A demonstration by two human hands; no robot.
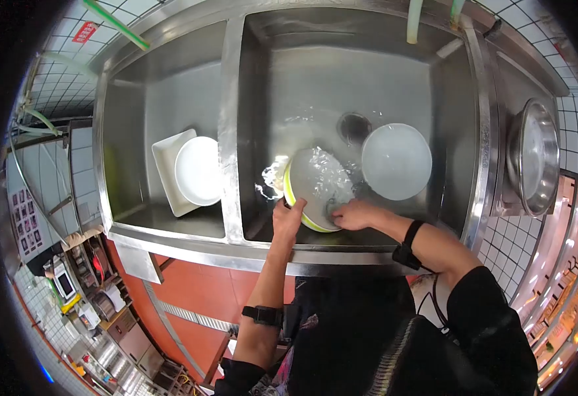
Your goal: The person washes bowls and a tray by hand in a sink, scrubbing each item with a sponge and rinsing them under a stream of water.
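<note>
A large bowl (312, 173) with a yellow-green outer band is tilted in the right sink basin, water glistening inside it. My left hand (289, 215) grips its near-left rim, thumb on the edge. Over the bowl's near-right inner side, my right hand (355, 215) has its fingers curled together, and a small greyish patch shows at the fingertips; I cannot tell what it is. Just right of this bowl sits a round white bowl (396, 162). Behind them is the dark round drain (355, 128).
In the left basin, a round white bowl (198, 171) rests over a rectangular white dish (165, 155). A metal divider (231, 132) separates the basins. Steel bowls (541, 158) stand on the right ledge. Green hoses (119, 26) hang at the back. The sink's front edge (341, 256) runs before me.
</note>
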